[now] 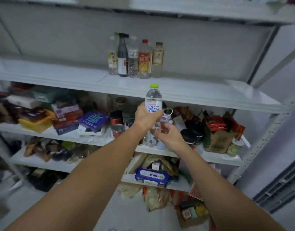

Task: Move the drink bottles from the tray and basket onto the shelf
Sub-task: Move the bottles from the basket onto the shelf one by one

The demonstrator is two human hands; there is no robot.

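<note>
My left hand point(144, 116) has its grip wrapped around the label of a water bottle point(153, 104) with a green cap, held upright just below the shelf point(176, 90) edge. It looks light, thin-walled and smooth, so the label band seems the surest hold. My right hand point(168, 135) pinches its lower end, fingers curled.

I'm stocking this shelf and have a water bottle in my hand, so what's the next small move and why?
Probably lift the water bottle in your left hand up and forward, then stand it beside the bottles already on the shelf. It is upright but below the shelf's front edge, and there is bare shelf to the right of that group.
</note>
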